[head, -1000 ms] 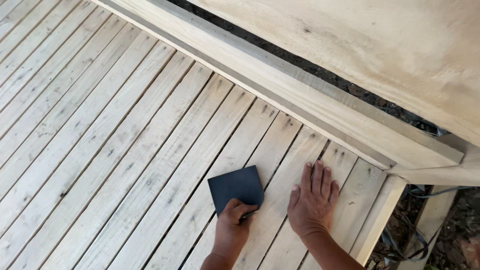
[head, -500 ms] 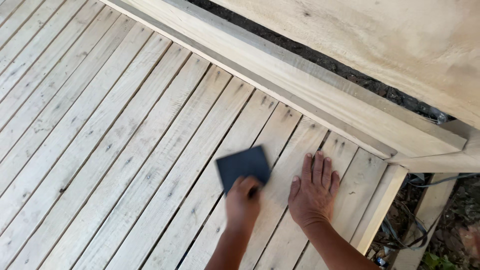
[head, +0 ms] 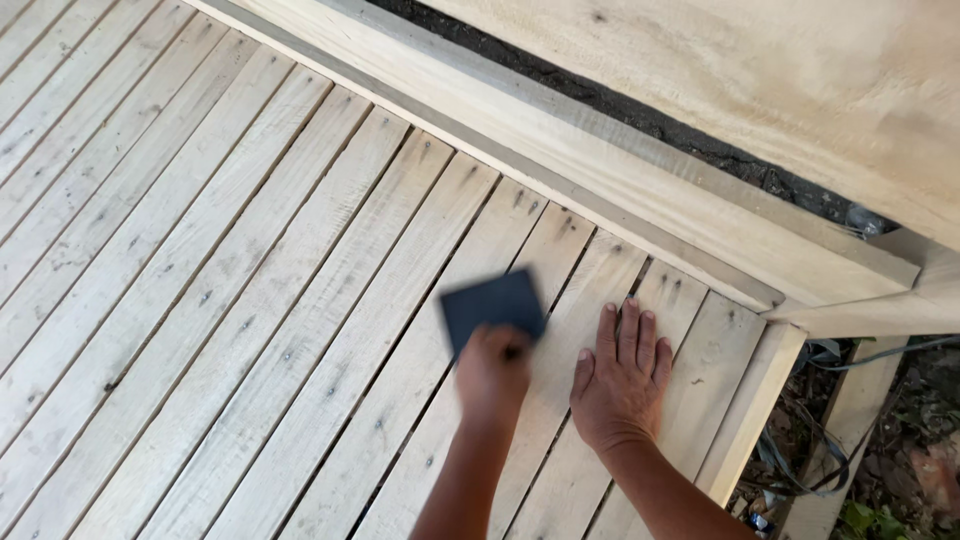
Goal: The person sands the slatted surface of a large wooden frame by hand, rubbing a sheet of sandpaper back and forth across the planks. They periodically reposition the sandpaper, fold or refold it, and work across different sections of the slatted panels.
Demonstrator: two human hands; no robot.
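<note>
- The left hand (head: 492,372) is pushing the one dark sanding sheet (head: 492,308) farther up the slats (head: 250,300) than a moment ago, fingers curled onto its lower edge, both blurred.
- The right hand (head: 620,380) is staying flat, fingers spread open, on the neighbouring slat.
- Two hands, one sheet, many pale slats, one frame rail (head: 600,170).

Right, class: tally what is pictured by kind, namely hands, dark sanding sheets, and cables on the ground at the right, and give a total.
Hands: 2, left hand and right hand
Dark sanding sheet: 1
Cables: number cannot be told
Total countable: 3
</note>
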